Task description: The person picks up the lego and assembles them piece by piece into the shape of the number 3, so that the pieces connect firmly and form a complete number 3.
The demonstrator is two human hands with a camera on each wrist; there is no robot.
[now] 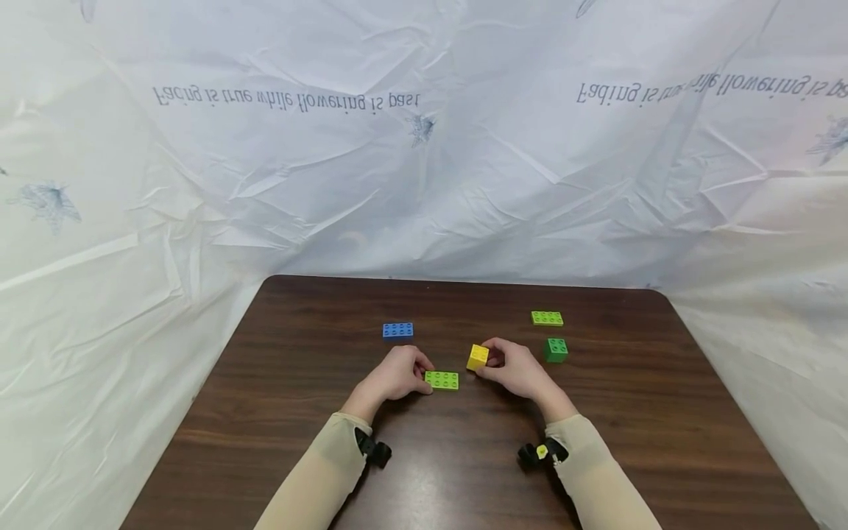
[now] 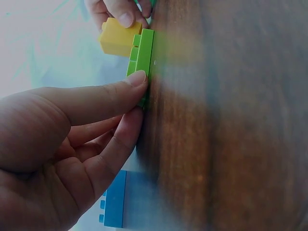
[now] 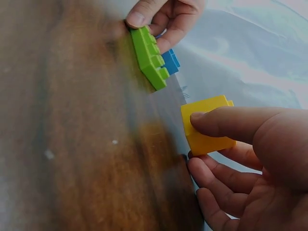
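Note:
My left hand pinches the left end of a flat lime-green toy brick between thumb and fingers, low at the tabletop. To its right, my right hand holds a yellow toy brick, thumb on one face and fingers on the opposite side. In the right wrist view the yellow brick appears raised off the wood and tilted a little. The lime-green brick shows its studs facing up in the left wrist view. A small gap separates the two bricks in the head view.
Beyond my left hand lies a blue brick. At the right are a dark green brick and, behind it, another lime-green brick. All rest on the dark wooden table. A white printed sheet hangs behind the far edge.

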